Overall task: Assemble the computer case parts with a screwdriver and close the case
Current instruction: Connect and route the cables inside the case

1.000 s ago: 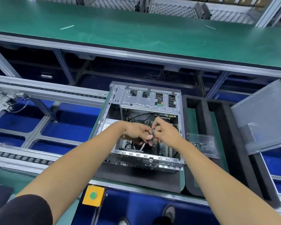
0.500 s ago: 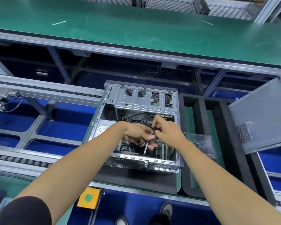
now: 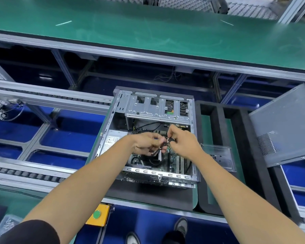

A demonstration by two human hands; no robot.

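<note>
Both hands work a small cable bundle above the open grey metal computer case (image 3: pixel 149 138).

The left hand (image 3: pixel 146 143) and right hand (image 3: pixel 182 142) each pinch the dark cable bundle (image 3: pixel 165 142) over the case's middle. Right of the case, just beside it, sits a clear plastic tray (image 3: pixel 220 157); further right leans a grey perforated side panel (image 3: pixel 285 125).
</note>
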